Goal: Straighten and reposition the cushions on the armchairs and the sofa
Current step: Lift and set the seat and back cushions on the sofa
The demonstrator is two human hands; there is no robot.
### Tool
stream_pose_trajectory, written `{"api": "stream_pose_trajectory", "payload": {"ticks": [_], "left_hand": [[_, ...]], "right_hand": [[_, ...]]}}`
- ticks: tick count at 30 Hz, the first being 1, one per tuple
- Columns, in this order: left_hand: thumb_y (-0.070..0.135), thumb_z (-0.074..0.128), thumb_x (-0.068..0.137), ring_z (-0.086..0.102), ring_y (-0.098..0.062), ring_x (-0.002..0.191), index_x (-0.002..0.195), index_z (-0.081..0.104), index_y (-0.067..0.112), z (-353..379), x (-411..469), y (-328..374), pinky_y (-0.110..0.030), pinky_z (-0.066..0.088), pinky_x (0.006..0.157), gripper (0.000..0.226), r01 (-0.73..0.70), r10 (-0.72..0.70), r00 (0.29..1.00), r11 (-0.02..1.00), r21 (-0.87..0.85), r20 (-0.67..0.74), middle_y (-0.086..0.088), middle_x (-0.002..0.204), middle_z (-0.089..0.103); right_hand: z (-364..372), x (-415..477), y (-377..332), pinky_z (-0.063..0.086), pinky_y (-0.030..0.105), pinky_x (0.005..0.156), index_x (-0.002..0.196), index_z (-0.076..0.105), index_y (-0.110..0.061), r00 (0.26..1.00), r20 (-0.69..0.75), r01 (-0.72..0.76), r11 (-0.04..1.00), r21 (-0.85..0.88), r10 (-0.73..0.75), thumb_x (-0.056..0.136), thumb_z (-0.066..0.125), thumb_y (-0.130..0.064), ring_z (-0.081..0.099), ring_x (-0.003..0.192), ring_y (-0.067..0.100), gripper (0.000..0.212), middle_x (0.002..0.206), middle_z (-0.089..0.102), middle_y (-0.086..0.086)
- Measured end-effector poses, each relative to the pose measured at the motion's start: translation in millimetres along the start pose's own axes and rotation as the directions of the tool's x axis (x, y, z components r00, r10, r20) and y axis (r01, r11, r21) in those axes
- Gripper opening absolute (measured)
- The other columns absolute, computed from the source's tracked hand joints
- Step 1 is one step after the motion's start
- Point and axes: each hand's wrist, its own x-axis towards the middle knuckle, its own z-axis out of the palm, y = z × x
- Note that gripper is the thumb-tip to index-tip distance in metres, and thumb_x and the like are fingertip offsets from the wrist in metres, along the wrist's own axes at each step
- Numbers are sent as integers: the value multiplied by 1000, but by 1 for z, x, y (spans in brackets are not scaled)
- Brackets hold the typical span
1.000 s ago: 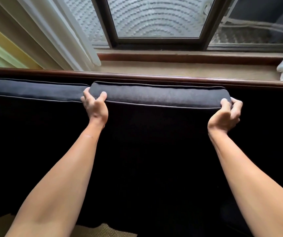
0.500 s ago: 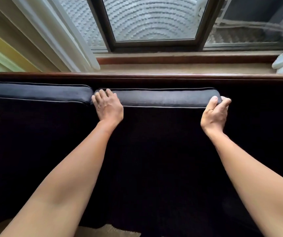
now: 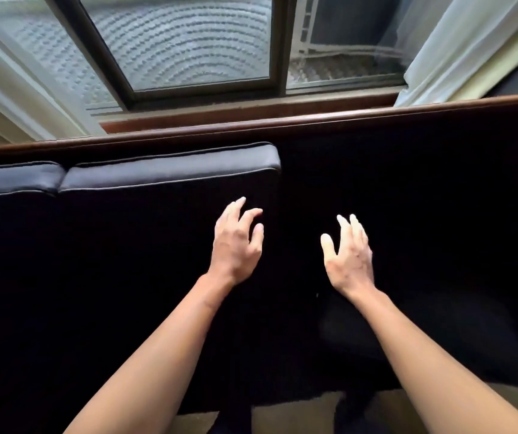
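A dark back cushion (image 3: 170, 170) stands upright against the sofa's wooden back rail (image 3: 314, 119). A second dark cushion (image 3: 10, 177) stands touching it on the left. To the right of the middle cushion the sofa back is bare and very dark. My left hand (image 3: 237, 242) hovers in front of the middle cushion's right edge, fingers spread, holding nothing. My right hand (image 3: 348, 255) is open too, in front of the bare part of the sofa back. A dark rounded shape (image 3: 433, 333) lies on the seat at lower right; I cannot tell what it is.
Behind the sofa is a window (image 3: 189, 45) with a dark frame and a wooden sill (image 3: 251, 109). White curtains (image 3: 458, 48) hang at the right and at the left. Beige carpet (image 3: 298, 411) shows below the seat's front edge.
Both hands have let go of the middle cushion's top corners and moved down and right. The view has shifted right, so the cushion now sits further left.
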Motion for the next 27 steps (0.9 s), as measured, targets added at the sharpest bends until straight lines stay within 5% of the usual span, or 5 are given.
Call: {"api": "stream_pose_trajectory", "payload": {"ticks": [8, 12, 19, 22, 27], "left_hand": [[28, 63, 102, 48, -18, 145, 140, 64, 22, 162, -65, 95, -30, 34, 119, 39, 267, -238, 932, 961, -74, 272, 0, 154, 53], [32, 65, 102, 49, -20, 143, 147, 57, 20, 230, -92, 117, -32, 37, 117, 47, 460, -424, 840, 887, -31, 339, -3, 154, 52], [54, 69, 95, 40, -40, 149, 162, 31, 10, 306, -86, 100, -54, 36, 122, 89, 670, -679, 696, 731, 126, 234, -21, 162, 40], [79, 62, 79, 47, -41, 145, 161, 34, 13, 326, -69, 82, -56, 39, 119, 109, 696, -707, 675, 705, 135, 214, -19, 158, 47], [91, 74, 60, 49, -37, 144, 162, 30, 23, 352, -33, 60, -55, 39, 120, 130, 753, -737, 648, 657, -19, 191, -11, 158, 48]], "right_hand": [[-86, -13, 210, 21, 53, 124, 156, 38, -18, 991, 50, -120, 985, -120, 127, 103, 50, -40, 15, 157, 27, 59, 169, 24, 11], [-119, -8, 300, 21, 54, 124, 157, 36, -16, 979, 91, -161, 965, -206, 182, 103, 50, -39, 14, 158, 29, 60, 169, 22, 14], [-142, 39, 402, 22, 57, 122, 162, 19, -12, 928, 99, -310, 893, -328, 358, 102, 51, -45, 11, 157, 36, 75, 171, 9, 19], [-137, 62, 428, 24, 59, 120, 163, 12, -10, 901, 77, -386, 872, -300, 426, 102, 51, -48, 11, 157, 37, 82, 171, 6, 19], [-120, 91, 458, 31, 61, 116, 163, 8, -5, 845, 28, -526, 839, -142, 534, 99, 52, -58, 27, 150, 45, 94, 169, 17, 23]]}}
